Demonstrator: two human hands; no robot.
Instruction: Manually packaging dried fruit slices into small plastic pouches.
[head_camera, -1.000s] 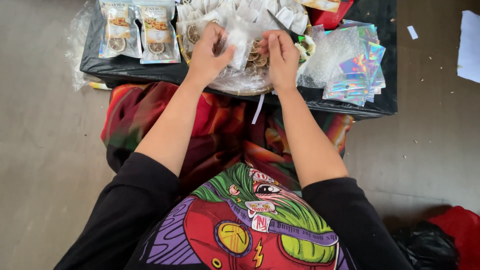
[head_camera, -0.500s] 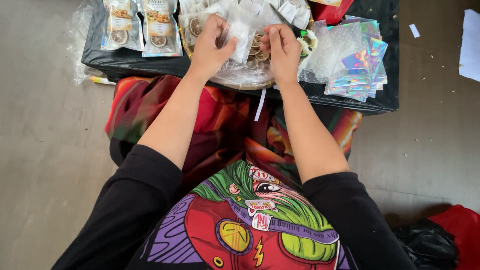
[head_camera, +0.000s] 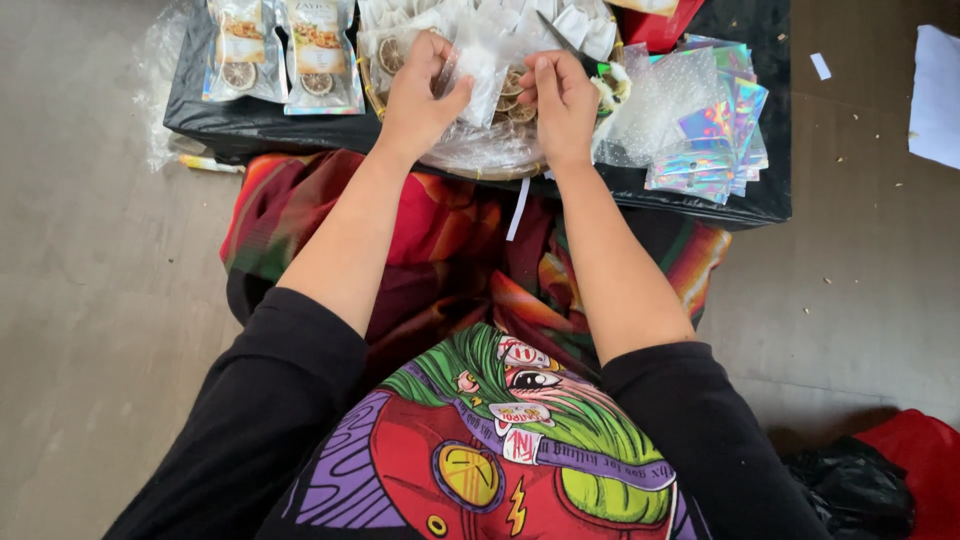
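— What do we see at far left on the black surface (head_camera: 250, 125)?
— Two filled pouches (head_camera: 283, 55). Next, our left hand (head_camera: 418, 92) and right hand (head_camera: 562, 98) both pinch one small clear bag (head_camera: 480, 65) above the basket (head_camera: 490, 155).
— And right?
— Holographic bags (head_camera: 715, 135), stacked.

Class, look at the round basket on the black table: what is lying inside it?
The basket holds dried citrus slices on crinkled clear plastic. Both hands, left hand and right hand, and a small clear bag cover much of it, hiding what lies beneath.
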